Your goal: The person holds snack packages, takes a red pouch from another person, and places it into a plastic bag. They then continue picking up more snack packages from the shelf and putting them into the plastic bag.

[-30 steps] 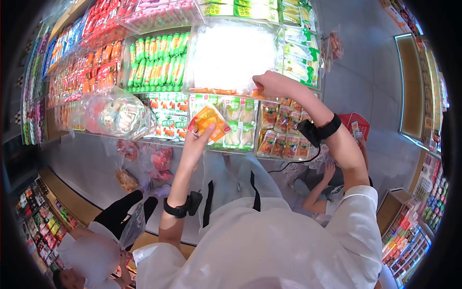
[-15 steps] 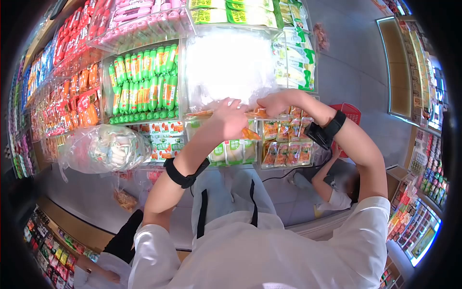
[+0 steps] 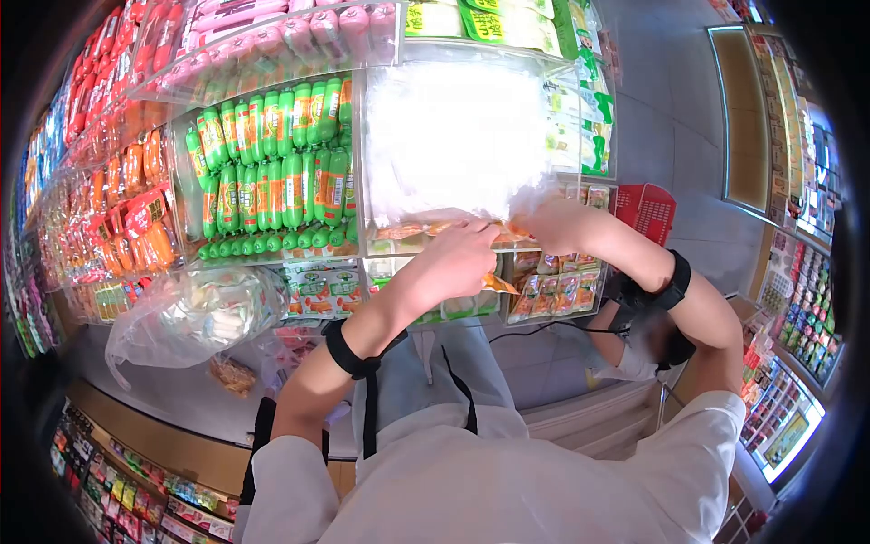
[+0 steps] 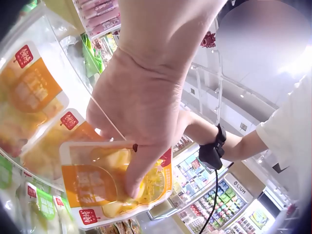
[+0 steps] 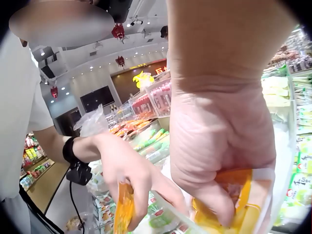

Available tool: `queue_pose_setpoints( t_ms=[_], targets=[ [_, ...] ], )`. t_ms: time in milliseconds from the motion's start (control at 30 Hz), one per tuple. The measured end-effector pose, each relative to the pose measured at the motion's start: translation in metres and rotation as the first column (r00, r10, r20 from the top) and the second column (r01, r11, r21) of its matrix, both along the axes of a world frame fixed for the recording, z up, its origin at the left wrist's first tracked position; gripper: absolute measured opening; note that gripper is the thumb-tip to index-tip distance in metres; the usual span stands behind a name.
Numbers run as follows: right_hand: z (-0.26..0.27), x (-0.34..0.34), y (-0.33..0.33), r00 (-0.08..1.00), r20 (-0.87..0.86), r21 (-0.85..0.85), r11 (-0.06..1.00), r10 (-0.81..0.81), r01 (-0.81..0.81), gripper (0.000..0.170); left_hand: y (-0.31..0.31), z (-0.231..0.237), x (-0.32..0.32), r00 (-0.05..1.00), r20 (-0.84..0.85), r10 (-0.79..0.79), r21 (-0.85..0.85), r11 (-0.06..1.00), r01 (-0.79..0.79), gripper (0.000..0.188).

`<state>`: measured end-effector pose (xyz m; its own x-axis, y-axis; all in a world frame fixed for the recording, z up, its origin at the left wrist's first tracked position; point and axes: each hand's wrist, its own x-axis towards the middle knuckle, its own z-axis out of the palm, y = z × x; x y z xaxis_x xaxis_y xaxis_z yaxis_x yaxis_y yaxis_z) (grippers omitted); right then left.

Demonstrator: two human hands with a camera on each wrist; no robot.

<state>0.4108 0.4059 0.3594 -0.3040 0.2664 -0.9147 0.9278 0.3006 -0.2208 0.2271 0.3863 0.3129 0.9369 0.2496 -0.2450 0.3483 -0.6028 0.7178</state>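
My left hand [image 3: 458,263] pinches a flat snack packet [image 4: 92,185] with an orange label and yellow contents, its thumb across the front. In the head view that packet points down from the fingers, tilted. Close beside it, my right hand [image 3: 555,225] reaches to the front of a clear bin [image 3: 364,172]. A second orange snack packet [image 5: 251,207] lies under the right thumb, gripped against fingers that are hidden. More orange-labelled packets [image 4: 29,92] stand along the bin's front wall. Glare whitens the bin's middle.
Bins of green-wrapped sausages [image 3: 272,195] and pink-wrapped ones [image 3: 299,36] stand to the left and back. A clear plastic bag [image 3: 204,313] of goods lies at the front left edge. A red basket [image 3: 645,213] and a crouching person [image 3: 625,349] are at right.
My left hand has swung forward and right with its packet, from above the front bins to beside the right hand. The head view has shifted closer to the shelves.
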Motion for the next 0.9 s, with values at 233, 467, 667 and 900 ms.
queue_pose_setpoints(
  t_ms=[233, 467, 667, 900],
  targets=[
    [-0.044, 0.014, 0.003, 0.994, -0.095, -0.138, 0.990, -0.052, 0.039, 0.040, -0.003, 0.001, 0.018, 0.996, -0.051, 0.076, -0.130, 0.988, -0.082, 0.014],
    [-0.045, 0.010, 0.009, 0.997, -0.073, -0.219, 0.976, -0.038, 0.021, 0.035, -0.007, -0.006, 0.011, 0.988, 0.052, 0.145, -0.101, 0.985, -0.139, 0.009],
    [-0.028, 0.029, 0.001, 0.945, -0.234, -0.113, 0.972, -0.228, 0.206, 0.036, -0.012, 0.002, 0.004, 0.975, 0.096, 0.202, -0.103, 0.976, -0.192, 0.008],
    [-0.047, 0.028, -0.025, 0.956, -0.283, 0.173, 0.975, -0.083, 0.136, 0.033, -0.010, 0.007, 0.002, 0.982, 0.081, 0.170, -0.110, 0.981, -0.161, 0.009]
  ],
)
